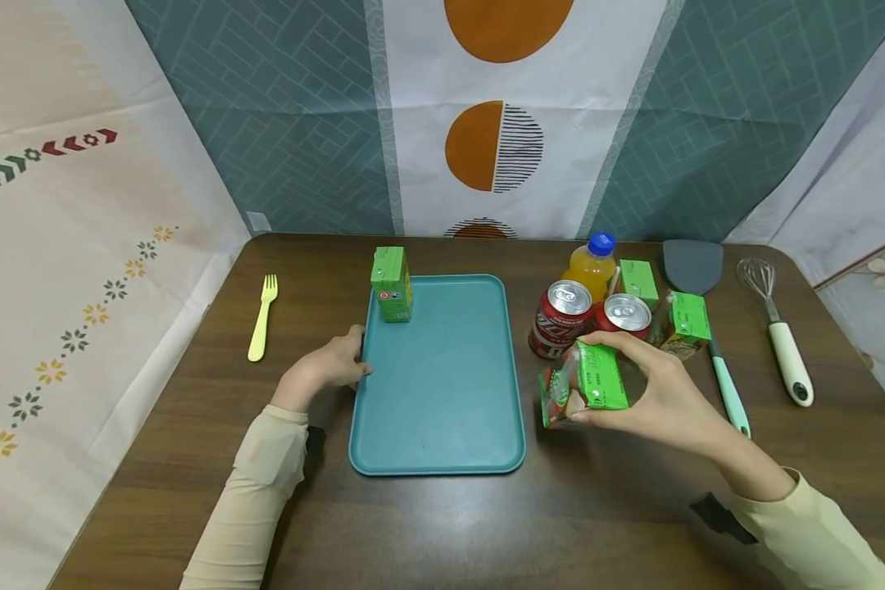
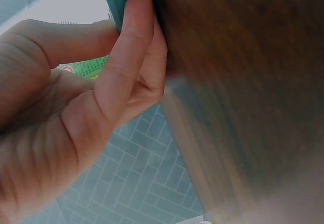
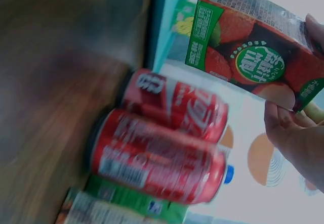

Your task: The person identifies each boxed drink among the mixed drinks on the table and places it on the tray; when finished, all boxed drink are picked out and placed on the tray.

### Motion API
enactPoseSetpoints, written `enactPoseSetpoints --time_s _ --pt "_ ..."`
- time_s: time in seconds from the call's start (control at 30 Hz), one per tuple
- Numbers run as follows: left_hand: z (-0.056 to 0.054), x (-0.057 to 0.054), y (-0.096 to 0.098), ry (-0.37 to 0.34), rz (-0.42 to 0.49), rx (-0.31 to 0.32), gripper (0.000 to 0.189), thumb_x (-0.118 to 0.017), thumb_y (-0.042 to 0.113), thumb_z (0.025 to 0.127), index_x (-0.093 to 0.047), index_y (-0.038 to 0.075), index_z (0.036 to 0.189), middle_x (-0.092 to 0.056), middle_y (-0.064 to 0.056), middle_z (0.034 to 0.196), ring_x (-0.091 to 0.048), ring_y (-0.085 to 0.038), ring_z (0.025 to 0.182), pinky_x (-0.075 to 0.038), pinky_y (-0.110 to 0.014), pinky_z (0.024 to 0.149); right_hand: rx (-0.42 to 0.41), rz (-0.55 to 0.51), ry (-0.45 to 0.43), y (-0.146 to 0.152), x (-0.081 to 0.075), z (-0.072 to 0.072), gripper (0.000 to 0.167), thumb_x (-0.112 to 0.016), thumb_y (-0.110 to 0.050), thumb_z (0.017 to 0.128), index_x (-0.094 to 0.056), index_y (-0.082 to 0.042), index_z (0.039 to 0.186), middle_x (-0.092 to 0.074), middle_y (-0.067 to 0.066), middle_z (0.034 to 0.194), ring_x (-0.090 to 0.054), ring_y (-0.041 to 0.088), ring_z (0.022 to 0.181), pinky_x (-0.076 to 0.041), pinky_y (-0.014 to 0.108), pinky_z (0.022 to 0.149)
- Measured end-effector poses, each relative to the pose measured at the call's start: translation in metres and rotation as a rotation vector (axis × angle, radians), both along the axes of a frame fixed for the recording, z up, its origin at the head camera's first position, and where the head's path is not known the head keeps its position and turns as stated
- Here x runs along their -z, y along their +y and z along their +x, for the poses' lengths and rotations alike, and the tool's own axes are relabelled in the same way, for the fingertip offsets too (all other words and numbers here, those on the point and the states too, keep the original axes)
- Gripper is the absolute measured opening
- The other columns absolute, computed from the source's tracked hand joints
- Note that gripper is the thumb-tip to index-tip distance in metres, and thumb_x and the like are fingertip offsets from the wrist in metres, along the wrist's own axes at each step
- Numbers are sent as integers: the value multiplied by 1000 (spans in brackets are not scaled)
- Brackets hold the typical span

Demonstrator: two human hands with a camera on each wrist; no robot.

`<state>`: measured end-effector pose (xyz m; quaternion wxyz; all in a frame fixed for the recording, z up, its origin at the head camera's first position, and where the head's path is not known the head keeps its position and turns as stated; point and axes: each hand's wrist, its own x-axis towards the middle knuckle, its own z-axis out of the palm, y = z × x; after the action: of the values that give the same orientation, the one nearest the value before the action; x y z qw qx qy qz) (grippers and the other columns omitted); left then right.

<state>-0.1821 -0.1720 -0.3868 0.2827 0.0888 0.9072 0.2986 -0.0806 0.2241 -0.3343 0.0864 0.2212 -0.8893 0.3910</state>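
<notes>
My right hand [image 1: 664,397] grips a juice carton [image 1: 602,377] with a green top and red fruit on its sides, thumb on the near side and fingers across the far side. In the right wrist view the carton [image 3: 228,47] is up above the table, tilted in that view. My left hand [image 1: 326,369] pinches the left rim of a teal tray [image 1: 438,385], thumb over the edge and fingers below, as the left wrist view shows. On the tray's far left corner a green carton [image 1: 392,285] stands upright.
Right of the tray two red soda cans [image 1: 560,319] stand beside an orange juice bottle [image 1: 592,266] and more green-topped cartons [image 1: 688,317]. Farther right lie a spatula [image 1: 693,266] and a whisk [image 1: 789,360]. A yellow fork [image 1: 262,319] lies at left.
</notes>
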Motion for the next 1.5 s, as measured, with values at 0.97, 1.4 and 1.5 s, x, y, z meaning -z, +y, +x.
enactPoseSetpoints --time_s 0.97,1.4,1.5 --pt "-4 -3 1 -6 -36 -5 64 -52 2 93 -11 -13 139 -52 -33 113 -63 -22 69 -51 -34 68 -50 -169 -149 -102 -21 -91 76 -85 -16 68 -48 -11 133 -51 7 126 -55 22 104 -47 37 93" --pt "-2 -2 1 -9 -26 -4 67 -53 3 93 -9 -11 141 -50 -34 117 -63 -22 71 -52 -34 69 80 -69 -254 -132 -5 -127 79 -84 -18 68 -45 -12 136 -53 11 122 -53 26 98 -49 39 81" --pt "-1 -2 2 -7 -19 -4 66 -53 3 93 -10 -11 141 -50 -34 117 -64 -23 72 -52 -34 69 98 -64 -278 -136 -1 -134 80 -84 -17 68 -44 -12 137 -50 12 127 -52 27 102 -48 40 84"
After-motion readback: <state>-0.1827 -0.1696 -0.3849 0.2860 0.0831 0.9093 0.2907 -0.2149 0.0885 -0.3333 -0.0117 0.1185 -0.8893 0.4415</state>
